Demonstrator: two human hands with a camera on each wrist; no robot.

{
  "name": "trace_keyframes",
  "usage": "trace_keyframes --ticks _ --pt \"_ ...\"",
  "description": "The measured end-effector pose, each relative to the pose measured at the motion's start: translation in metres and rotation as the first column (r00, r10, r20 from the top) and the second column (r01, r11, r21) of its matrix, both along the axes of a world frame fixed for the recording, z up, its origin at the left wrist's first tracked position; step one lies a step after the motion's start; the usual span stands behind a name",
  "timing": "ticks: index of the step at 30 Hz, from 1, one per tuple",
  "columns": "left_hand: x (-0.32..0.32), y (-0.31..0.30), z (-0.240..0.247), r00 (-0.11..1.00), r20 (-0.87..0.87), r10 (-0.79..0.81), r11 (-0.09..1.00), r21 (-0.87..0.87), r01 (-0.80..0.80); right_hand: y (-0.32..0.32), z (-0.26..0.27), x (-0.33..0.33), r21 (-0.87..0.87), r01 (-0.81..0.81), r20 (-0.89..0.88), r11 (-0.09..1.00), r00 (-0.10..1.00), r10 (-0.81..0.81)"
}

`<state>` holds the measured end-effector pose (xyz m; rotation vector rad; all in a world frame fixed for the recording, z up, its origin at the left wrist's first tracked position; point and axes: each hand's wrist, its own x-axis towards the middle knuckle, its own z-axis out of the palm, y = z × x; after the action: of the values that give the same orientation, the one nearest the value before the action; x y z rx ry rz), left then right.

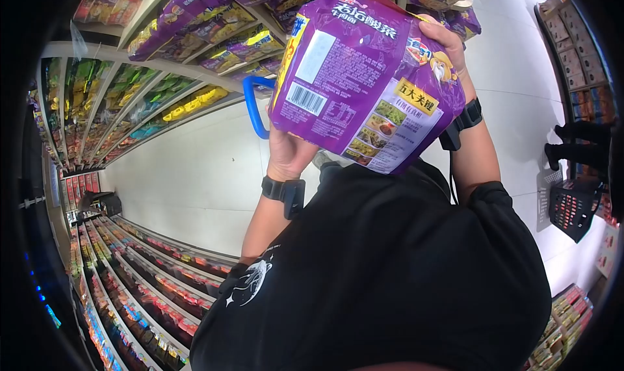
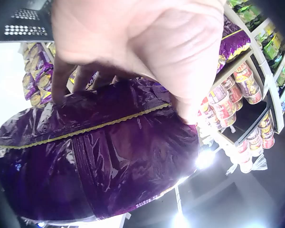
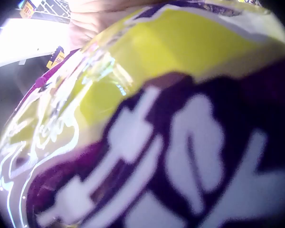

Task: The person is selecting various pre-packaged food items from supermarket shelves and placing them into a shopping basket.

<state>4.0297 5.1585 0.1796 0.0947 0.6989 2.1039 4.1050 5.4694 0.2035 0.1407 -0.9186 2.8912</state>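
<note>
Both hands hold a purple multi-pack of instant noodles [image 1: 344, 72] up in front of the chest, its printed face with barcode and food pictures toward the head camera. My left hand [image 1: 290, 153] grips the lower left end. In the left wrist view that hand [image 2: 137, 42] spans the seamed end, thumb at one side and fingertips at the other. My right hand [image 1: 445, 43] grips the upper right end, with part of its fingers hidden behind the pack. Seen from the right wrist, the pack [image 3: 180, 142] nearly fills the view, with the hand [image 3: 92, 21] at the top.
Shelves of purple noodle packs [image 1: 188, 20] stand just ahead. A blue handle [image 1: 258, 108] shows beside the left hand. Long snack shelves [image 1: 136, 267] run along the left. At right are a dark shopping basket [image 1: 573, 208] and another person's legs [image 1: 582, 143].
</note>
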Motion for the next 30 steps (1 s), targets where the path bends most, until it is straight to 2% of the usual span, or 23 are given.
trace_keyframes --ticks 3,9,13,18,20,21,23,25,26,29,30 --pt "0.000 -0.001 -0.005 1.000 -0.016 0.015 1.000 -0.001 -0.015 0.002 0.004 -0.001 0.060 0.030 0.018 0.998 0.999 -0.031" --pt "-0.001 0.000 -0.011 0.998 0.055 0.033 0.999 0.026 -0.035 0.000 0.013 -0.002 0.073 -0.007 -0.053 0.997 0.999 0.011" --pt "-0.003 0.001 -0.013 0.998 0.058 0.009 0.997 0.080 -0.014 -0.001 0.015 -0.004 0.063 0.018 -0.026 0.998 1.000 -0.017" --pt "-0.003 0.006 -0.016 0.998 0.066 0.022 0.998 0.059 -0.026 0.000 0.014 -0.008 0.031 -0.032 -0.035 0.999 0.999 0.033" --pt "-0.005 0.009 -0.020 0.994 0.080 0.075 0.997 0.006 -0.075 0.001 0.014 -0.011 0.109 -0.001 -0.010 0.994 1.000 0.002" --pt "-0.006 0.010 -0.021 0.990 0.122 0.069 0.997 0.015 -0.072 0.002 0.011 -0.013 0.164 0.022 0.010 0.986 1.000 -0.024" --pt "-0.004 0.013 -0.019 0.990 0.135 0.047 0.997 0.048 -0.054 -0.002 0.019 -0.011 0.150 -0.010 0.024 0.989 1.000 0.007" --pt "-0.004 0.018 -0.012 0.992 0.119 0.049 0.997 0.057 -0.056 -0.004 0.021 -0.012 0.244 0.012 0.090 0.970 0.995 -0.035" --pt "-0.005 0.020 -0.009 0.993 0.111 0.049 0.997 0.060 -0.056 -0.001 0.023 -0.014 0.364 -0.021 0.117 0.931 0.993 -0.023" --pt "-0.012 0.024 -0.016 0.997 0.078 -0.003 0.992 -0.126 0.012 -0.012 0.031 -0.013 0.572 0.006 0.118 0.820 0.989 -0.090" --pt "-0.017 0.021 -0.023 0.999 0.044 -0.029 0.987 -0.158 0.036 -0.012 0.032 -0.016 0.617 -0.047 0.168 0.786 0.983 -0.073"
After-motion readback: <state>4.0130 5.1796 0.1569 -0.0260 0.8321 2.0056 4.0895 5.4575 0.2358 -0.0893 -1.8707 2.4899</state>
